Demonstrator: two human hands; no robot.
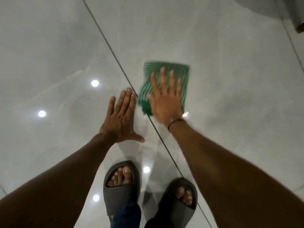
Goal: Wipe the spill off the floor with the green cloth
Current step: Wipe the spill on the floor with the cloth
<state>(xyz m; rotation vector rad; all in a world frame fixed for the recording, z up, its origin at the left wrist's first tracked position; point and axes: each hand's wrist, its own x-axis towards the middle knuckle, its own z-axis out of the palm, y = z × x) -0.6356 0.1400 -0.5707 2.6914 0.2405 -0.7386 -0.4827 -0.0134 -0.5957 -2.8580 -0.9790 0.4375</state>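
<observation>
A green checked cloth (179, 74) lies flat on the glossy grey tile floor (57, 55), just right of a dark grout line. My right hand (166, 99) presses flat on the cloth's near half, fingers spread; the cloth and hand are motion-blurred. My left hand (120, 119) rests flat on the bare tile left of the grout line, fingers together, thumb out, holding nothing. Faint wet streaks (146, 137) show on the tile between my hands and feet.
My two feet in dark grey slides (121, 186) stand at the bottom centre. A dark grout line (107, 40) runs diagonally across the floor. A wall or furniture base (294, 15) sits at the top right. Ceiling lights reflect off the tiles.
</observation>
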